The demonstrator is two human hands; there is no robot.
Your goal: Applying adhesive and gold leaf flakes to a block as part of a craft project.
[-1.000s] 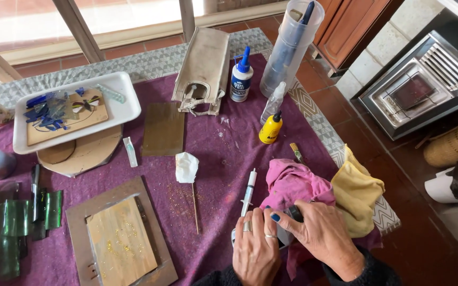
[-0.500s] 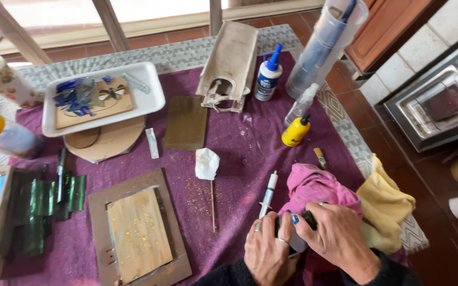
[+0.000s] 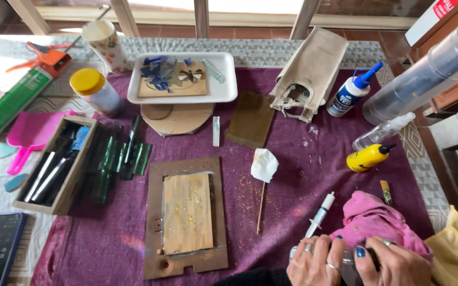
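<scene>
Both hands closed on a small dark object at the near edge of the table.

Near right corner: pink cloth (image 3: 369, 220), yellow cloth (image 3: 454, 254), touching. Just left of hands: syringe (image 3: 319, 216), thin stick (image 3: 261, 206) with white wad (image 3: 264, 164). Near centre: wooden panel (image 3: 187, 212) in brown frame (image 3: 155, 222). Right edge: yellow bottle (image 3: 368, 157). Left hand (image 3: 314, 262) and right hand (image 3: 393, 265): fingers curled tight around dark object (image 3: 352, 265), largely hidden, kind not discernible.

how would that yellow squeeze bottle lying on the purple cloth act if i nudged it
The yellow squeeze bottle lies on its side with a rounded body, so it would probably roll. The soft purple cloth may slow it. It looks like small plastic, so likely light and not fragile.
</scene>
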